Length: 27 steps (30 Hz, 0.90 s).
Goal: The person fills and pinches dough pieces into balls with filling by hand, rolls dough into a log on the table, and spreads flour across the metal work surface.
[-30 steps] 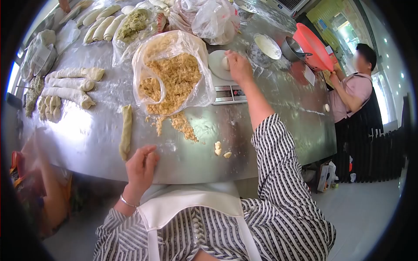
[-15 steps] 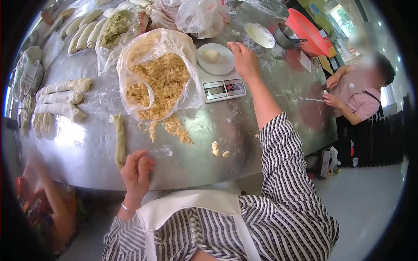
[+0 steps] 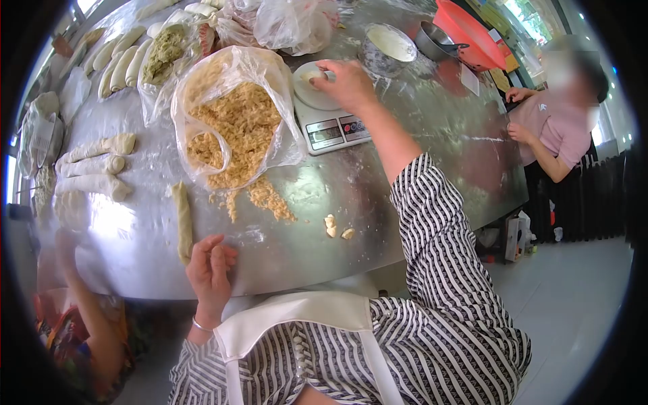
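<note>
My right hand (image 3: 347,88) reaches over the white kitchen scale (image 3: 327,131). Its thumb and fingers are closed on a small pale piece of dough (image 3: 312,77) at the scale's round plate (image 3: 310,96); the fingers partly cover it. My left hand (image 3: 210,270) rests near the table's front edge, fingers loosely curled and apart, nothing visible in them. Beside it lies a greenish dough strip (image 3: 182,219), its near end close to the hand. A plastic bag (image 3: 291,138) full of crumbly brown filling (image 3: 243,121) sits left of the scale, some filling spilled in front.
Small dough bits (image 3: 331,226) lie on the metal table (image 3: 364,250). Dough rolls (image 3: 94,165) sit at the left, green filling (image 3: 164,54) behind. A flour bowl (image 3: 390,47), metal pot (image 3: 437,42) and red basin (image 3: 472,34) stand at back right. Other people are at both sides.
My right hand has moved left from beside the scale to over its plate, its fingers closing on the dough piece. My left hand has hardly moved. The view has shifted slightly.
</note>
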{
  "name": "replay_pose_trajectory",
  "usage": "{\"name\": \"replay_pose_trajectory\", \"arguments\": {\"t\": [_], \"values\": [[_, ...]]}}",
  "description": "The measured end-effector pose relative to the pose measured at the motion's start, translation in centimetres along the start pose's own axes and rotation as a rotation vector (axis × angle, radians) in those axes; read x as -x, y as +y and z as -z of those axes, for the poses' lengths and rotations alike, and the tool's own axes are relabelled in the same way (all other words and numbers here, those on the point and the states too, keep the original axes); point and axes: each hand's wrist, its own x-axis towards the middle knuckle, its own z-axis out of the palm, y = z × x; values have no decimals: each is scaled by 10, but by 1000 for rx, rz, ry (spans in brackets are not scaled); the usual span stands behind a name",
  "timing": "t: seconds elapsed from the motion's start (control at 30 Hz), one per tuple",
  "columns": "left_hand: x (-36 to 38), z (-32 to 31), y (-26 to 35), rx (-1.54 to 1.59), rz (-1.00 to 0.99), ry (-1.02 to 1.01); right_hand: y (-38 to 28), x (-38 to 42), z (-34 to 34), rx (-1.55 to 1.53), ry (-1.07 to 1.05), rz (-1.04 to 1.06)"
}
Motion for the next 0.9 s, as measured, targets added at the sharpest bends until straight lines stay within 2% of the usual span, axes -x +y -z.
{"name": "replay_pose_trajectory", "arguments": {"t": [0.2, 0.3, 0.4, 0.5, 0.6, 0.8, 0.9], "values": [[2, 0, 0, -7, 23, 12, 1, -4, -12, 59, -12, 93], [2, -1, 0, 46, 36, 11, 2, 0, -10, -84, -23, -31], [2, 0, -2, 45, 32, 5, 12, 15, 15, -299, 27, -143], [2, 0, -3, 51, 35, 7, 21, 49, 59, -829, -148, -410], [2, -2, -4, 62, 32, 2, 36, 89, 101, -743, -175, -475], [2, -5, -1, 35, 21, 14, 63, 165, 156, -279, -106, -410], [3, -6, -3, 11, 15, 21, 71, 195, 165, -2, -222, -338]]}}
